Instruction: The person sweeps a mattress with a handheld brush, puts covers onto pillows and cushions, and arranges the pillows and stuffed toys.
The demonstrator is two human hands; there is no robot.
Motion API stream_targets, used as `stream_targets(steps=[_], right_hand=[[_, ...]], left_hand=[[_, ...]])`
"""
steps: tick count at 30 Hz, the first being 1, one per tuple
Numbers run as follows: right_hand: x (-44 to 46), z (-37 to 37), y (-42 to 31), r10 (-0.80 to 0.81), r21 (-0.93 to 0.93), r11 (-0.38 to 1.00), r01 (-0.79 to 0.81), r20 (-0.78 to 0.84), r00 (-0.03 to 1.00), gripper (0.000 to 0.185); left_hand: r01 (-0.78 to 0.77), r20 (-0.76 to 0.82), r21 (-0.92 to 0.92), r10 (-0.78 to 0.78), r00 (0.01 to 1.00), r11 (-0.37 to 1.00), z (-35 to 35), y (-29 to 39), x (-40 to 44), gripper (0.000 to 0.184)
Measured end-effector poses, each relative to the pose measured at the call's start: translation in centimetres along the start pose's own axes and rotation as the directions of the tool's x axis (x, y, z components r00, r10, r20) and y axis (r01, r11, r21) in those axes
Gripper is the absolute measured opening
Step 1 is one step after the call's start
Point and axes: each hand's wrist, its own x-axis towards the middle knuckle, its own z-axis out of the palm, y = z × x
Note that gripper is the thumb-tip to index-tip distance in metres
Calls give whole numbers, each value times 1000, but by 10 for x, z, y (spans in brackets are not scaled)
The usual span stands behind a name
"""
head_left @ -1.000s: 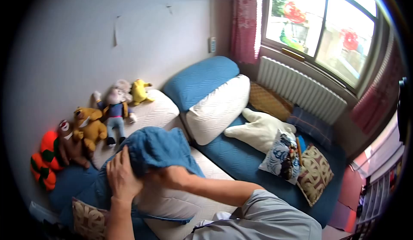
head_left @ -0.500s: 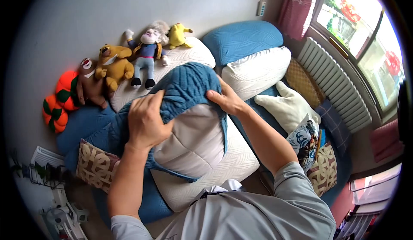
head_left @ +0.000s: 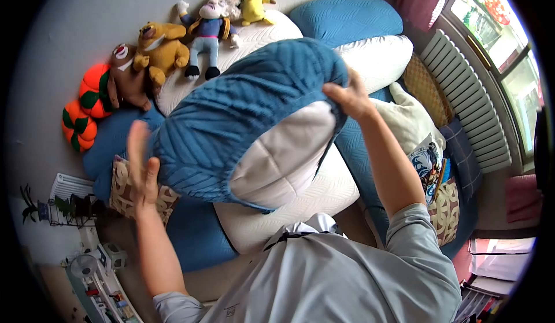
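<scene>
A large sofa cushion point(head_left: 283, 161) with a pale underside is held up in front of me. A blue ribbed stretch cover point(head_left: 243, 97) wraps its top and sides, and its gathered edge runs around the pale part. At the cushion's upper right corner, my right hand point(head_left: 350, 94) grips the covered edge, thumb on the near side and fingers partly hidden behind. My left hand point(head_left: 144, 172) is open beside the cushion's left end, fingers stretched upward and slightly blurred. Whether its palm touches the cover I cannot tell.
Behind the cushion, a bear plush point(head_left: 162, 51), a doll point(head_left: 208, 34) and other soft toys lean along the wall. A blue cushion point(head_left: 347, 19) lies at the back. At right are a radiator point(head_left: 468, 100) and a patterned pillow point(head_left: 442, 213). A fan point(head_left: 85, 265) stands lower left.
My left hand has let go of the cover's edge and moved left and outward. More of the blue cover now spreads over the cushion's left side. My right hand has shifted right and up.
</scene>
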Motion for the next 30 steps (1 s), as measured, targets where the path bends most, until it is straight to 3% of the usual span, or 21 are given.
stream_targets(steps=[1,2,3,4,5,6,7,8,9,11,13,15,19,21,22,24,25,26,27,29,30], right_hand=[[-7,-5,-8,-6,-40,999,7,26,1000,78],[-10,-13,2,-65,-82,994,66,11,998,74],[-17,-26,34,-47,-29,999,46,-53,997,71],[-23,-38,66,-29,26,999,32,-117,993,70],[-37,-32,69,118,217,973,-82,-161,980,69],[-50,-26,72,263,411,897,-162,-202,944,70],[-63,-30,95,350,423,881,-215,-275,895,71],[-82,-32,117,295,242,942,-233,-262,919,68],[-99,-21,130,356,257,925,-279,-338,871,72],[-123,5,133,599,322,800,-506,-391,698,68],[-112,16,158,445,436,859,-269,-375,813,73],[-90,34,111,503,609,753,-250,-288,815,70],[-67,39,120,483,814,552,-179,-138,865,69],[-67,46,134,504,840,500,-213,-82,860,69],[-71,48,144,526,841,486,-239,-63,848,70],[-82,40,171,594,828,468,-309,-36,803,70],[-88,33,188,637,814,463,-351,-30,771,71],[-102,21,213,687,785,470,-404,-37,726,71],[-117,7,239,740,747,473,-467,-48,671,71],[-169,-31,295,832,630,466,-621,-73,550,72],[-207,-53,319,869,547,447,-708,-77,489,72]], left_hand=[[207,34,-466,-216,976,861,8,-25,-21,81],[321,121,-559,-308,944,764,9,-69,-40,76],[335,202,-360,-277,939,871,4,-123,-63,71],[-29,310,306,-71,948,952,-8,-178,-79,67],[-370,416,644,99,904,670,-6,-207,-95,62],[-252,352,439,92,931,862,9,-188,-88,58],[-140,287,179,85,954,974,24,-168,-80,53],[-29,190,-54,38,981,998,52,-122,-56,47],[35,89,-301,-9,996,953,80,-75,-31,40],[30,-54,-364,-54,997,931,111,-50,-15,32],[-15,-158,-121,-4,987,993,136,-27,0,24],[-210,-234,-69,189,954,975,152,6,19,22],[-463,-311,-54,426,850,885,167,70,57,19],[-499,-159,104,510,845,860,167,98,57,24],[-643,-77,159,658,749,750,176,100,59,24],[-662,24,121,665,747,739,209,103,49,22],[-619,170,121,599,783,776,225,93,37,23],[-608,190,133,582,791,783,246,75,22,23],[-566,312,173,500,808,806,260,57,5,21],[-395,466,152,287,837,906,294,0,-40,27],[-261,614,157,113,781,953,304,-34,-70,30]])
